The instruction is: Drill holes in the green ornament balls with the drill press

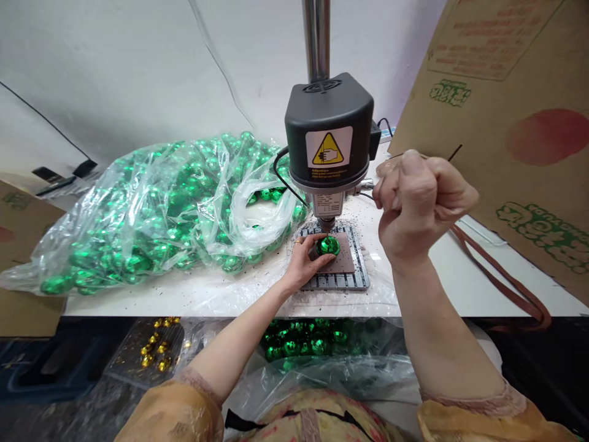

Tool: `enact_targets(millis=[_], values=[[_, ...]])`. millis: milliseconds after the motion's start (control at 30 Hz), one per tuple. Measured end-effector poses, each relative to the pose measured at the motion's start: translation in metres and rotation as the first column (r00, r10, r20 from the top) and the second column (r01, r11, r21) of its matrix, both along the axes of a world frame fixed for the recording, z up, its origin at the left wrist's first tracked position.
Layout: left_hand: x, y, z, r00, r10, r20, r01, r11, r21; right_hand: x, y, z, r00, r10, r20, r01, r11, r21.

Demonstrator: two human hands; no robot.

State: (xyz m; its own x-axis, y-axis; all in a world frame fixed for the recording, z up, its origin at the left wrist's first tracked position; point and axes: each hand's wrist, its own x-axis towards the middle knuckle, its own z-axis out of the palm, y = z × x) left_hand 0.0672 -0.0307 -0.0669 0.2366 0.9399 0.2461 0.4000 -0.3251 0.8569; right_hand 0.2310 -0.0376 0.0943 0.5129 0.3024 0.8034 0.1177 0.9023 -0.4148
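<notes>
My left hand (304,263) grips a shiny green faceted ball (328,245) between thumb and fingers, on a flat brownish pad (346,261). Directly above it, the bit of a small black drill press (329,132) comes down to the ball's top and appears to touch it. My right hand (421,199) is closed in a fist at the press's right side, around its feed handle, which the fingers mostly hide. Only a metal stub (367,184) of the handle's mount shows. Under the pad lies a slotted grey base plate (362,279).
A clear plastic bag (161,209) of green balls covers the table's left. More green balls (317,344) sit in a bag below the table edge, near gold balls (156,350) in a tray. A cardboard box (519,123) and brown strap (510,276) are on the right. Dark shavings surround the plate.
</notes>
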Motion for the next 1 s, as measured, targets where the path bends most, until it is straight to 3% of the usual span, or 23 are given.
enact_targets(millis=[533, 667, 1000], values=[[0.0, 0.001, -0.006, 0.999, -0.024, 0.024, 0.024, 0.999, 0.022, -0.005, 0.002, -0.023, 0.997, -0.033, -0.075, 0.042, 0.99, 0.131], [0.0, 0.0, -0.005, 1.0, -0.017, 0.01, 0.017, 1.0, 0.02, -0.002, 0.001, -0.028, 0.997, -0.074, -0.04, 0.078, 0.987, 0.142], [0.001, -0.002, -0.003, 0.998, -0.016, 0.053, 0.016, 1.0, -0.002, 0.003, 0.0, -0.043, 0.999, -0.018, 0.04, 0.011, 0.983, 0.185]])
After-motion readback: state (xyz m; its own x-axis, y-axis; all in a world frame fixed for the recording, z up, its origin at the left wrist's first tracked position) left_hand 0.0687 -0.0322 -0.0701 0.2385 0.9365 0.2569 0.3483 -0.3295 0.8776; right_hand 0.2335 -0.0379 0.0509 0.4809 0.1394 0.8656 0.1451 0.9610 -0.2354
